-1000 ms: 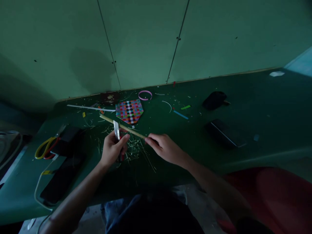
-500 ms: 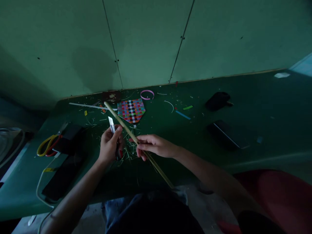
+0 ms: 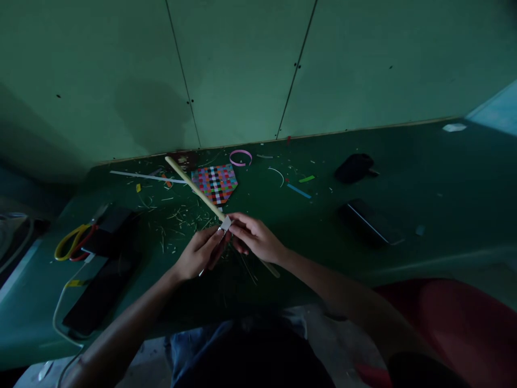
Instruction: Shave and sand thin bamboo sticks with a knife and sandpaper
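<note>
Where the hands (image 3: 260,240) meet, the stick (image 3: 194,186) juts beyond them, forward-left

Green panel wall (image 3: 242,64), dark seams (image 3: 307,32), stood at twelve o'clock; dark-green table (image 3: 315,229) ran along its foot. Red chair (image 3: 464,323) sat at four o'clock, grey floor (image 3: 150,360) showed at seven. Light was dim.

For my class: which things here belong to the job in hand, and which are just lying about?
Seemingly belongs:
knife, in the left hand
stick, in the right hand

Apparently lying about:
scissors
woven piece
pink loop
blue strip
green strip
</note>
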Motion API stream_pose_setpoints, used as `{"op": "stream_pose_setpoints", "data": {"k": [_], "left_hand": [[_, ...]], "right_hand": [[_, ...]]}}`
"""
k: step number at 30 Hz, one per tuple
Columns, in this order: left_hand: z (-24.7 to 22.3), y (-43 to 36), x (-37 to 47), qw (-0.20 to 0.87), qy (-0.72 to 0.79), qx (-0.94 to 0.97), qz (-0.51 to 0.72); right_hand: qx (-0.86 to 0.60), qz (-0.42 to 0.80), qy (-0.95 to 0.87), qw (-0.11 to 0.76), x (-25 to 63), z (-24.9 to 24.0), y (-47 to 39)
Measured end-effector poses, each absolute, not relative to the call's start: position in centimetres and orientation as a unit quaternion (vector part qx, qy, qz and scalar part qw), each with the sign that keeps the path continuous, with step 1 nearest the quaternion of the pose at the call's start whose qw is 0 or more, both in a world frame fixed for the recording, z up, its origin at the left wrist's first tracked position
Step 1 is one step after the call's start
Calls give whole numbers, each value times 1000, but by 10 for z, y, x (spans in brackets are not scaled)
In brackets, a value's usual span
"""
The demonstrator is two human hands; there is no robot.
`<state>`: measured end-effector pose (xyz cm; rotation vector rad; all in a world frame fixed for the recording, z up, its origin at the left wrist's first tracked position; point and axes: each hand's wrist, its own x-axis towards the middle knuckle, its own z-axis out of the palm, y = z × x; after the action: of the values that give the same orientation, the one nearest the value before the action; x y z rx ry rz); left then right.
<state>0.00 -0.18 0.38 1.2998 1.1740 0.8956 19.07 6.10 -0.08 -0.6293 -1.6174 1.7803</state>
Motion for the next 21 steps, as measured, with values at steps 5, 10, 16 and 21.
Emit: {"op": "stream_pose_setpoints", "data": {"k": [5,10,16,21], "left_hand": [[6,-2,0,575,486,544,372],[11,-4,2,594,487,522,370],[11,-4,2,607,475,525,361],[5,-4,2,571,486,548,370]], "right_hand": [[-221,691,-614,311,192,2,57],[-225,674,-629,314,191,6,55],[-232,671,-630,315,192,7,53],[-243,668,-627,319,192,4,52]]}}
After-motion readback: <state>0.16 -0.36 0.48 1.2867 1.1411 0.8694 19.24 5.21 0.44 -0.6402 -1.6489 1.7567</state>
